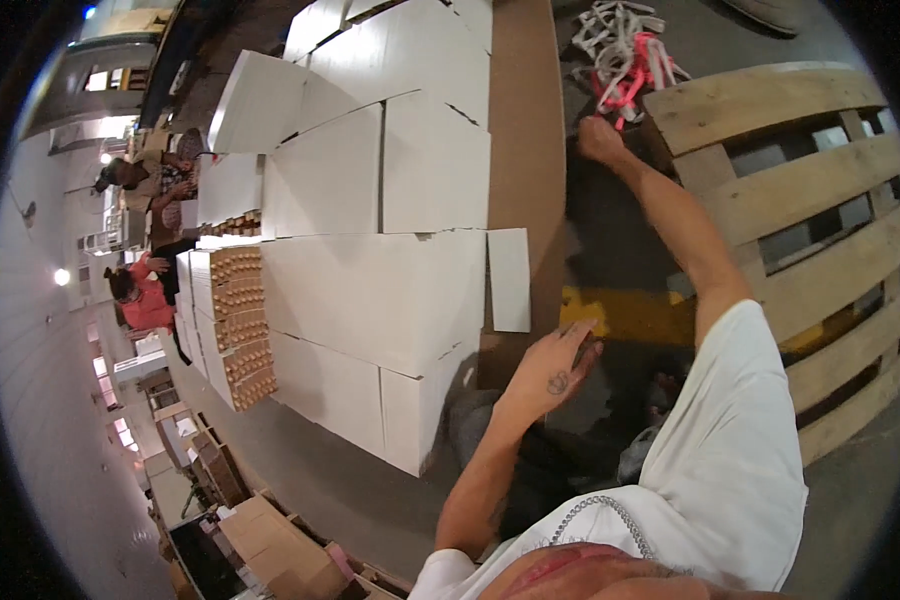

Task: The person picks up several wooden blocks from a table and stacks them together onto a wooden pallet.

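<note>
My right hand (602, 142) is stretched far out, its fingers curled in beside a tangled heap of white and pink strapping (630, 65) on the floor. A pink end of the strapping lies close to the knuckles; what the fingers hold, if anything, is hidden. Nearer my body, my left hand (550, 375) is bent with thumb and fingers drawn together, and a small dark thing may sit between them. That hand is beside the brown cardboard sheet (525, 130) under a large stack of white boxes (370, 290). A loose white flap (510, 280) sticks out from the stack.
A wooden pallet (800, 200) stands close along my right arm. A yellow floor stripe (620, 315) runs between it and the stack. Rows of wooden-ended pieces (240, 320) sit beyond the boxes. Two people (150, 300) work farther off. Cardboard boxes (280, 545) lie at lower left.
</note>
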Available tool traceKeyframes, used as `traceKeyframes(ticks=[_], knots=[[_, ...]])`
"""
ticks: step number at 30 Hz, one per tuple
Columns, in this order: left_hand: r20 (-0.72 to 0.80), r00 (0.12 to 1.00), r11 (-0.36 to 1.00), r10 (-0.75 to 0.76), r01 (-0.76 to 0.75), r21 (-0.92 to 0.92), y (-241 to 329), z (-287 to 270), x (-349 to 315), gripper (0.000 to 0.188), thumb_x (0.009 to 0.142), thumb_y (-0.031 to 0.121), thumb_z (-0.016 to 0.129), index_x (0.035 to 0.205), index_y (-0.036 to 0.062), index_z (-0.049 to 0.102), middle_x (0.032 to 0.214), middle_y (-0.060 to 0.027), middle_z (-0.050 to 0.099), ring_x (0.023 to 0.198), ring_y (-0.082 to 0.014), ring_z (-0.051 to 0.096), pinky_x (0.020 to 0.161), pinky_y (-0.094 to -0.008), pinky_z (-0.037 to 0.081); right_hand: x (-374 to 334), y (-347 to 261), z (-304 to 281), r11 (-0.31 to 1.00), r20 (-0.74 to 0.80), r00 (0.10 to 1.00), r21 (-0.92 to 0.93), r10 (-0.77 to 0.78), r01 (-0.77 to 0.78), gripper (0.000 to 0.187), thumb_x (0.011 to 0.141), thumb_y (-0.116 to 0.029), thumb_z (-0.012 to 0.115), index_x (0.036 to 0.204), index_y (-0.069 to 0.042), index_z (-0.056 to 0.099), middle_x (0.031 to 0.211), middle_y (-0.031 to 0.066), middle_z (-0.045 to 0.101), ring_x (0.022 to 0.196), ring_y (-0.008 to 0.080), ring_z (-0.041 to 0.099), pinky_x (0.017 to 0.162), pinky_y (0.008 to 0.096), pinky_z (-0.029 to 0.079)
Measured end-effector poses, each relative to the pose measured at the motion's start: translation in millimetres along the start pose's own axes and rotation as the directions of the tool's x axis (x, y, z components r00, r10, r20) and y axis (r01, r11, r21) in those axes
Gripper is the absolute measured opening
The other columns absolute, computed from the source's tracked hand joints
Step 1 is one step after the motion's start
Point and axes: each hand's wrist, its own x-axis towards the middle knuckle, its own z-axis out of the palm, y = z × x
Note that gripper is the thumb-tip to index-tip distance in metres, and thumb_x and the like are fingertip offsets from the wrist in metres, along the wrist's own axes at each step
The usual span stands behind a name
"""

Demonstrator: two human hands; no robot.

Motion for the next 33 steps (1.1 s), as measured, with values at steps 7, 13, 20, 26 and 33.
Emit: traceKeyframes(ticks=[7,13,20,26,33], knots=[[-0.429,0.86,0.957,0.279,-0.212,0.197,15.2,-20.5,47.3,0.056,0.082,0.007,0.061,0.134,0.0018,0.041,0.127,-0.0253,0.05,0.117,-0.0405,0.049,0.101,-0.0412,0.04,-7.2,12.7,-282.7,0.429,0.527,0.827,0.804,-0.194,-0.412,0.018,0.067,-0.016,0.065,0.075,0.0,0.063,0.075,0.022,0.063,0.074,0.04,0.063,0.062,0.047,0.049],[-0.074,0.94,0.941,0.332,-0.335,-0.043,12.8,8.7,45.2,0.062,0.076,0.011,0.068,0.133,0.0059,0.045,0.117,-0.0207,0.059,0.108,-0.0357,0.057,0.094,-0.0372,0.043,-78.8,72.4,-429.3,0.072,0.472,0.844,0.879,-0.253,-0.47,0.03,0.076,-0.015,0.063,0.103,-0.004,0.06,0.086,0.0191,0.064,0.078,0.0327,0.062,0.065,0.0434,0.047],[0.233,0.895,0.922,0.38,-0.387,-0.015,42.1,30.8,21.2,0.014,0.089,0.015,0.056,0.093,0.0017,0.056,0.067,-0.0125,0.056,0.054,-0.0253,0.043,0.055,-0.0337,0.04,-195.3,138.6,-475.6,0.435,0.444,0.582,0.394,0.681,-0.81,0.024,0.08,-0.011,0.061,0.104,-0.011,0.063,0.083,0.0093,0.066,0.074,0.0244,0.063,0.066,0.0377,0.051],[0.559,0.676,0.846,0.48,-0.525,-0.092,21.1,55.2,3.5,0.016,0.093,0.013,0.048,0.101,0.0017,0.056,0.077,-0.0175,0.063,0.075,-0.0322,0.064,0.066,-0.0405,0.048,-315.2,245.5,-512.4,0.219,0.064,0.262,0.383,0.963,-0.898,0.022,0.091,-0.014,0.052,0.107,-0.007,0.067,0.085,0.004,0.069,0.067,0.0091,0.059,0.06,0.0253,0.045],[0.856,0.471,0.931,0.213,-0.365,-0.031,16.9,105.8,-18.5,0.023,0.091,0.017,0.046,0.101,-0.0009,0.057,0.073,-0.0216,0.06,0.066,-0.037,0.062,0.062,-0.0454,0.049,-300.9,336.3,-619.7,-0.294,0.409,-0.031,0.6,0.912,-0.744,0.059,0.089,-0.057,0.055,0.114,-0.004,0.061,0.085,0.0064,0.066,0.06,0.0083,0.056,0.052,0.0202,0.044]])
